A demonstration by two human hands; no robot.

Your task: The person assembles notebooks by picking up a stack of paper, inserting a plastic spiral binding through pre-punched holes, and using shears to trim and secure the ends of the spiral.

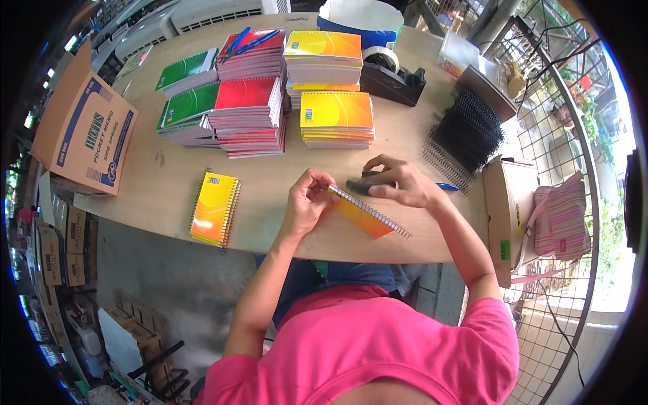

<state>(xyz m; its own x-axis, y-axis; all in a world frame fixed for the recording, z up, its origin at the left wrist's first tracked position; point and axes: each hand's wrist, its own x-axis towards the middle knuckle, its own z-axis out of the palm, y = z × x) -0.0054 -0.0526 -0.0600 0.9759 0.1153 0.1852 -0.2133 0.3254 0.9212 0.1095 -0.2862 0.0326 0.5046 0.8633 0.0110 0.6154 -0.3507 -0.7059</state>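
My left hand (308, 204) pinches the upper left corner of a yellow-orange memo notebook (361, 217), tilted with its bound edge up. A wire spiral (378, 214) runs along that edge, and its loose end sticks out past the lower right corner. Just above the notebook, the fingers of my right hand (403, 183) are closed around a dark oblong object (364, 185); its kind is hard to make out. To the left, near the table's front edge, lies a small pile of spiral-bound yellow notebooks (214, 208).
Stacked at the back are green (190, 104), red (247, 94) and yellow notebooks (336, 111). A black tape dispenser (395, 84) stands beside them. Black spiral wires (469, 125) lie at right, near a blue pen (447, 187). Cardboard boxes flank the table, one at left (94, 135).
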